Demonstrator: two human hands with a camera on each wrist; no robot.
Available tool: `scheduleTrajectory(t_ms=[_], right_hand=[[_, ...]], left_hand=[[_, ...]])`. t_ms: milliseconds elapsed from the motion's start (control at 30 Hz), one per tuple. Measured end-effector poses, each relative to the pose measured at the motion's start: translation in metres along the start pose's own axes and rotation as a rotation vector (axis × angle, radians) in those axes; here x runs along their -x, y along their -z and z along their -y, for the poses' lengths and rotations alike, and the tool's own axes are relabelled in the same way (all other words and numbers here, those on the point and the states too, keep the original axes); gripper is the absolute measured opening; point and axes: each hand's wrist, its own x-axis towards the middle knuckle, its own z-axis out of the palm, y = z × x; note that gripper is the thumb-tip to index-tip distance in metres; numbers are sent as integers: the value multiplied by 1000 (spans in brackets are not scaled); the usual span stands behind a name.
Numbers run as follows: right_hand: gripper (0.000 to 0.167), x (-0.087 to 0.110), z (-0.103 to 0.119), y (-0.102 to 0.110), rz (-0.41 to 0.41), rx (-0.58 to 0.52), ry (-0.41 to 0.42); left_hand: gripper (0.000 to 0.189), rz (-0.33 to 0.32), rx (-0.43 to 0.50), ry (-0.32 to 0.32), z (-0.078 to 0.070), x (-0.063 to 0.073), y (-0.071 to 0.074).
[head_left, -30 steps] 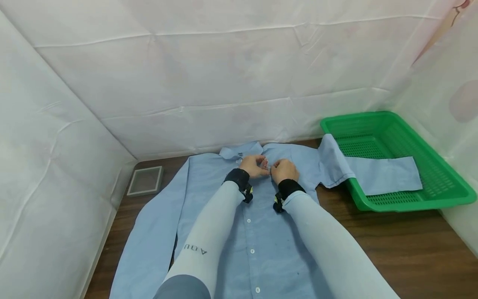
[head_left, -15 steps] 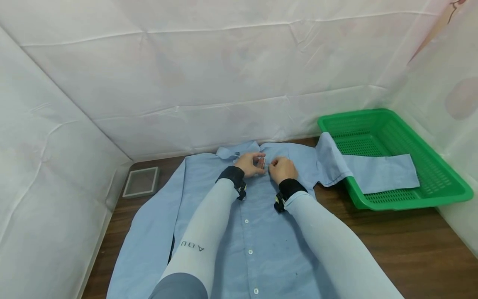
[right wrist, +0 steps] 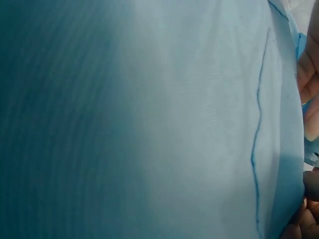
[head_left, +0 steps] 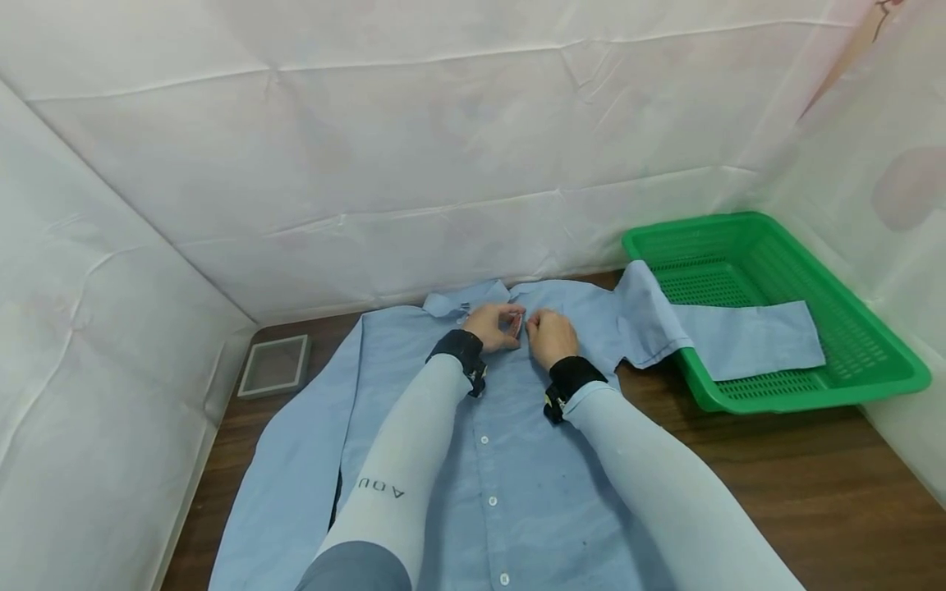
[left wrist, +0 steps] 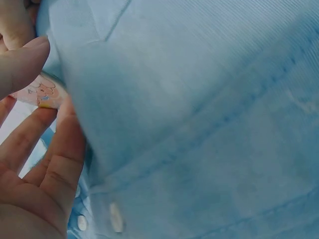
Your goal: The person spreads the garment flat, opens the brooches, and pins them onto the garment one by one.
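A light blue button-up shirt [head_left: 528, 484] lies spread out, its collar [head_left: 467, 299] at the far side. Just below the collar, the left hand [head_left: 493, 327] holds a small pink piece with a cartoon print and pale rim [left wrist: 46, 92] between thumb and fingers. Close on its right, the right hand [head_left: 553, 338] has curled fingers, fingertips together over the shirt front; I cannot tell what they pinch. White buttons [left wrist: 82, 222] show beside the left hand. Shirt cloth fills most of the right wrist view, with fingers [right wrist: 310, 82] at its right edge.
A green plastic basket [head_left: 835, 400] stands at the right, one shirt sleeve [head_left: 754, 341] draped over its rim and into it. At the left lies a shallow square tray with a pale rim [head_left: 270, 389]. White sheeting [head_left: 414, 148] walls the back and sides of the wooden table [head_left: 769, 476].
The right hand has shifted slightly left, staying close beside the left hand. The left hand keeps the pink piece. The head view has drifted a little.
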Motion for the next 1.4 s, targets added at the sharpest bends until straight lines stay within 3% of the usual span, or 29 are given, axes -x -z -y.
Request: scheduleTrajectory(t_ms=[167,367,533,733,1067,1400], right_hand=[[20,2,-4,3,37,-57,2],[20,5,-6,10,78,-32,43],[16,5,-4,11,53,-17,46],[16,5,-2,10,31,-62,-4],[30,9,2,11,10,-120,-36],[17,10,1,10,-32,-154,2]], left_hand=[[64,-1,25,23,1,0,-2],[65,19,33,56,0,-1,1],[65,42,31,78,-3,2,5],[65,44,25,54,-4,5,6],[65,27,4,67,-5,4,3],[64,17,-15,69,-4,2,-1]])
